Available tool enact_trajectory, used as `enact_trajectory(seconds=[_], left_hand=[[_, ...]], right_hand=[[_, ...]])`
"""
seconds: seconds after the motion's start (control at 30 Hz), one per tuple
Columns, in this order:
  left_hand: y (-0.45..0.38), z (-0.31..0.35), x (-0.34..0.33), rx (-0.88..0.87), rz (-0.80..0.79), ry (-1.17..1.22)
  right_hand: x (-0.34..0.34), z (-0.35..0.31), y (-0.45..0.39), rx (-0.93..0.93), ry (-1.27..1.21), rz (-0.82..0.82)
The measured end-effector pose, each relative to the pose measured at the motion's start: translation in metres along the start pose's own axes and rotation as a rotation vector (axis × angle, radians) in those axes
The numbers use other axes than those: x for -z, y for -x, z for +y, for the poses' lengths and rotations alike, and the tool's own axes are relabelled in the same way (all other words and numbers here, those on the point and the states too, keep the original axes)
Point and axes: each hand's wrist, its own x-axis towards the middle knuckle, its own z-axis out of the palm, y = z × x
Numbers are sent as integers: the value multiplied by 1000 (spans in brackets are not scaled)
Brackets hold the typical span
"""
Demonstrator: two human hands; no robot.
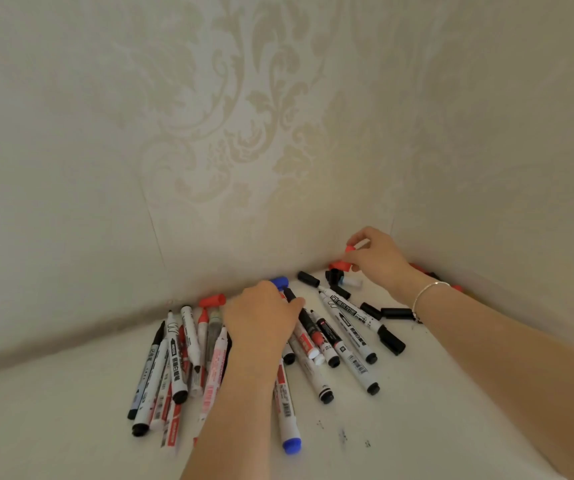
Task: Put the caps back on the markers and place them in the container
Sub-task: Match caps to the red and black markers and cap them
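The right hand [377,258] is raised at the far corner of the white table [434,393], fingers curled round a short white marker with a red cap [354,247]; the cap end points left and the barrel disappears into the palm. A silver bracelet [429,294] sits on that wrist. Just below the fingertips lies a loose red cap [339,265], and beside it a cluster of black caps [334,275], one of them next to a small pale item I cannot identify.

The left hand [263,315] lies palm down on the middle of the marker pile [244,358], fingers bent over the barrels. Whether it grips any single marker cannot be told; the fingers hide the contact. A loose blue cap [280,282] rests just beyond its knuckles, and another red cap [213,300] lies to its left against the wall.

The markers are spread on the table in two fans, left and right of the left forearm. Most have white barrels; several show bare tips. One blue-ended marker [287,419] lies nearest the viewer. More black caps [396,312] lie under the right forearm. Dark ink specks [342,434] mark the table front. Patterned cream wallpaper [244,116] covers both walls. No container is in view.
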Motion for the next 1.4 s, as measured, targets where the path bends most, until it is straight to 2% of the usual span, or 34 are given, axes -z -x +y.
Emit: enact_trajectory(seconds=[0.1, 0.27, 0.33, 0.43, 0.47, 0.6, 0.73, 0.83, 1.0, 1.2, 1.4], left_hand=[[2, 5, -4, 7, 4, 4], [1, 5, -3, 23, -16, 92], [2, 8, 2, -23, 57, 260], [4, 15, 6, -183, 92, 654], [5, 17, 7, -235, 102, 694], [10, 21, 7, -315, 142, 680], [8, 19, 7, -325, 160, 687], [8, 19, 6, -337, 140, 667], [6, 18, 4, -350, 155, 651], [6, 18, 4, -387, 230, 560], [6, 18, 4, -377, 226, 664]], right_hand=[[1, -6, 7, -48, -228, -77], [2, -9, 11, -67, -386, -148], [2, -14, 12, -62, -493, -149], [2, -24, 15, -32, -618, -157], [2, -27, 15, -22, -652, -166], [-1, -36, 17, 4, -721, -183], [-2, -38, 18, 10, -784, -126], [-1, -40, 21, 18, -779, -144], [-4, -44, 26, 34, -606, -233], [0, -47, 30, 95, -581, -233], [-6, -47, 39, 204, -491, -179]])
